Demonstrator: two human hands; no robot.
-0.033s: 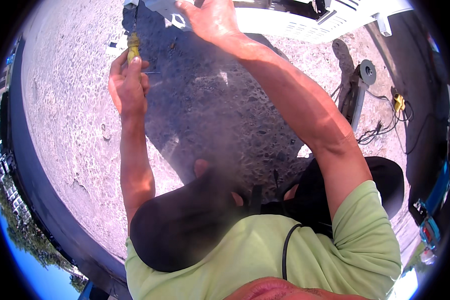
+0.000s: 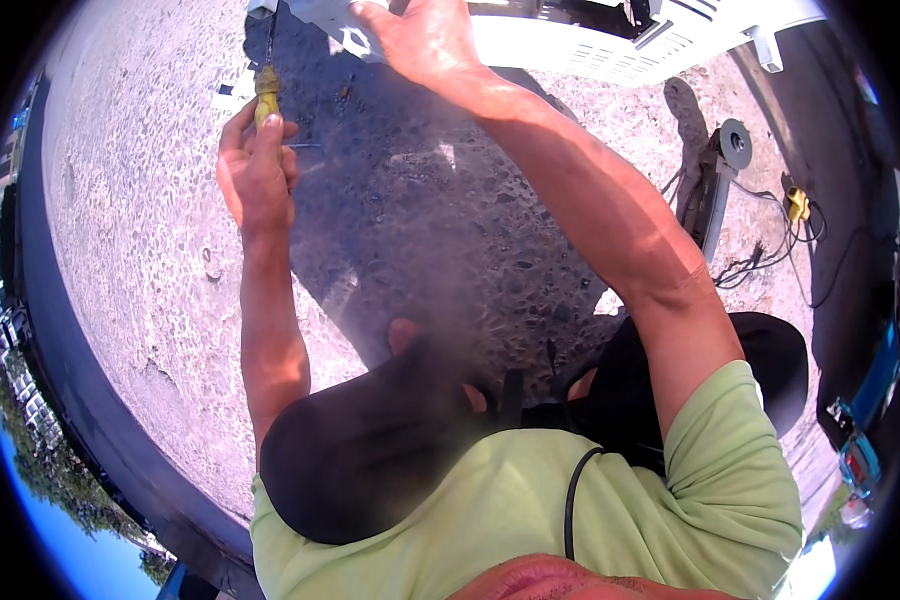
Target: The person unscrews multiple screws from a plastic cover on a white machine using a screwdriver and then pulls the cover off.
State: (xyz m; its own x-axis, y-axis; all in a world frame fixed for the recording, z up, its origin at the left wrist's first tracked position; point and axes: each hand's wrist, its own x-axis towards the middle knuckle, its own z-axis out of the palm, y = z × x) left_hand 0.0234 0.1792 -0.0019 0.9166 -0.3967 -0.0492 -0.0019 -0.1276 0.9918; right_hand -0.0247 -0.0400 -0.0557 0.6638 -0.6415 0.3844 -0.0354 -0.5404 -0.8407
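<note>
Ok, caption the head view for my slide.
Left hand holding a yellow screwdriver, right hand on a white casing, grinder nearby.

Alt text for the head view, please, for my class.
The left hand grips a yellow-handled screwdriver; the right hand is on a white vented casing. A grinder with a grey disc lies on rough ground.

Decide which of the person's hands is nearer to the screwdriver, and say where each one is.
Left. The left hand grips the screwdriver by its handle; the right hand is off to its right, against the white casing.
</note>
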